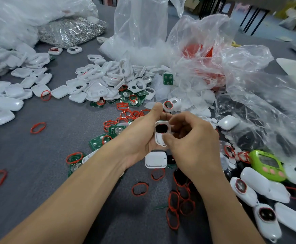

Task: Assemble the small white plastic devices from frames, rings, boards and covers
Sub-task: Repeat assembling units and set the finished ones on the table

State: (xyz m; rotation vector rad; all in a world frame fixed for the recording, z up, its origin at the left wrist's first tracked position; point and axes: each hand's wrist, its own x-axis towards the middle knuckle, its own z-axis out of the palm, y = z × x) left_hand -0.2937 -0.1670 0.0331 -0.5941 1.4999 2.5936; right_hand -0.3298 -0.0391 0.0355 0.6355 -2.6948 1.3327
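Holding white frame (161, 132) between left hand (140, 136) grip, right hand (193, 143) fingertips

The counter (47, 155) is dark grey. The loose frames (98, 85) and covers (14, 92) heaped on it are white, the rings (38, 127) red, the boards (96, 142) green with silver dots. The held frame (159, 139) is white, its dark opening edged red. One gadget (266, 164) is lime green with pink buttons. The bags (140, 27) are clear; one shows red inside.
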